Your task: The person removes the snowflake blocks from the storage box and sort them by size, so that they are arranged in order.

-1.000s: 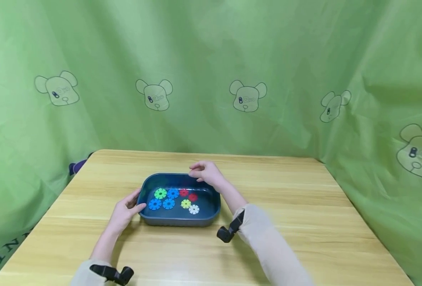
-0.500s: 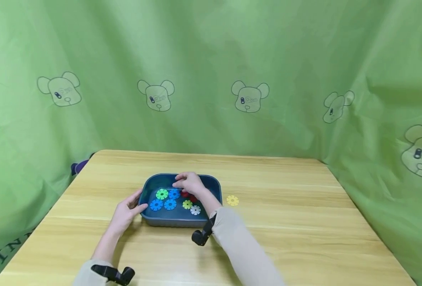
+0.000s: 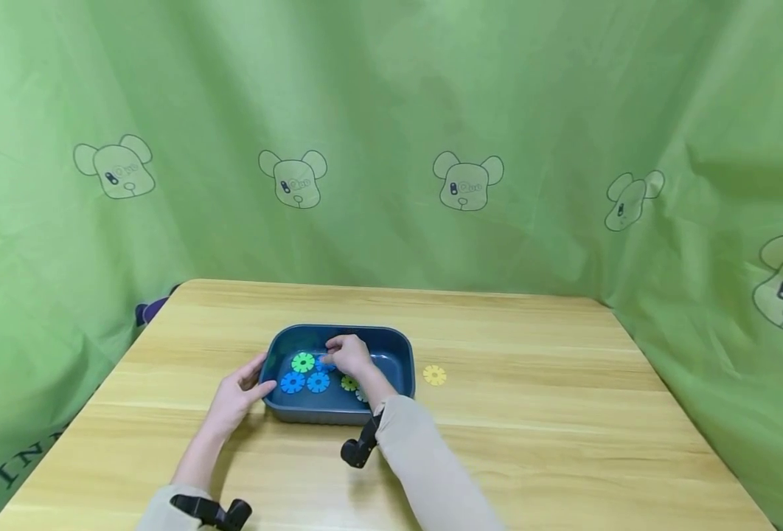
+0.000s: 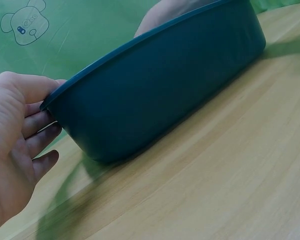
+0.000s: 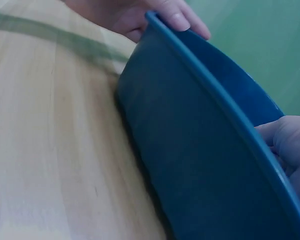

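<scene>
The left hand [image 3: 232, 399] pinches the edge of the blue tub [image 3: 312, 415]; the right hand [image 3: 352, 357] is inside by a blue flower [image 3: 321, 364], pinching or not I cannot tell

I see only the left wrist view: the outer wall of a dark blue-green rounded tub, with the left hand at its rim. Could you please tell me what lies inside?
Observer: A bright green, flat, notched disc lies in the tub, with other such discs.
Operator: Thank you. And the other hand, behind the rim?
Observer: The right hand reaches inside, next to a bright blue, flat, notched disc.
Operator: Is any disc outside?
Observer: Yes, one pale yellow, flat, notched disc lies on the light wood-grain table, right of the tub.
</scene>
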The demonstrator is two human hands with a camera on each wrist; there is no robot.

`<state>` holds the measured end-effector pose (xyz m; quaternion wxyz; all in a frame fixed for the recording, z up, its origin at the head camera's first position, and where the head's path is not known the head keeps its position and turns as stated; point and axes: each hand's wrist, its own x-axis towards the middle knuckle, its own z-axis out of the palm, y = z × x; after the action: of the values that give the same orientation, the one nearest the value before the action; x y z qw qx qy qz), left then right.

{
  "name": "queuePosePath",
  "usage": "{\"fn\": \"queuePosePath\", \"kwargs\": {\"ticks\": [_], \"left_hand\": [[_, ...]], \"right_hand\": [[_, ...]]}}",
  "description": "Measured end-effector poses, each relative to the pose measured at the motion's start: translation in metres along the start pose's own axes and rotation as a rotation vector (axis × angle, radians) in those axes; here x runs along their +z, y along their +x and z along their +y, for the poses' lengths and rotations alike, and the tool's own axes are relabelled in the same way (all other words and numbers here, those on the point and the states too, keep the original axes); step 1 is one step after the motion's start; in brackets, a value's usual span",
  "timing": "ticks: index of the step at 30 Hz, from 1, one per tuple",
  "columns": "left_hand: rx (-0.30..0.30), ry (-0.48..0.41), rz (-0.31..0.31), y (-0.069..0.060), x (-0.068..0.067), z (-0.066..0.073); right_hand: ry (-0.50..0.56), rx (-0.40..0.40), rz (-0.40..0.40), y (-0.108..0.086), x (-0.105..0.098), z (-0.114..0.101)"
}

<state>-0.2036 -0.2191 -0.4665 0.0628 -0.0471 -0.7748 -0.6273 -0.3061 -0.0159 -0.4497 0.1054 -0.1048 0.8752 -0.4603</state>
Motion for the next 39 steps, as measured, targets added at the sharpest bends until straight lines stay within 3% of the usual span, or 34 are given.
{"fn": "queuePosePath", "kwargs": {"ticks": [3,9,14,22,29,39], "left_hand": [[-0.008,-0.004,0.001,-0.0001,-0.0001,0.0007],[-0.085,-0.017,-0.020,0.0020,-0.0004,0.0016],[-0.086,-0.031,-0.013,0.0026,-0.0001,0.0021],[-0.088,-0.026,-0.010,0.0026,0.0001,-0.0001],[-0.087,-0.024,-0.013,0.0019,0.0007,-0.0007],[-0.094,-0.042,-0.009,0.0025,0.0006,-0.0013]], "right_hand": [[-0.063,-0.027,0.007,-0.0001,0.0017,0.0015],[-0.169,-0.069,0.021,-0.0021,0.0023,0.0031],[-0.210,-0.078,-0.023,-0.0048,0.0037,0.0007],[-0.370,-0.079,-0.088,-0.0071,0.0056,-0.0018],[-0.403,-0.069,-0.094,-0.0088,0.0054,-0.0021],[-0.405,-0.136,-0.052,-0.0064,0.0041,0.0013]]}}
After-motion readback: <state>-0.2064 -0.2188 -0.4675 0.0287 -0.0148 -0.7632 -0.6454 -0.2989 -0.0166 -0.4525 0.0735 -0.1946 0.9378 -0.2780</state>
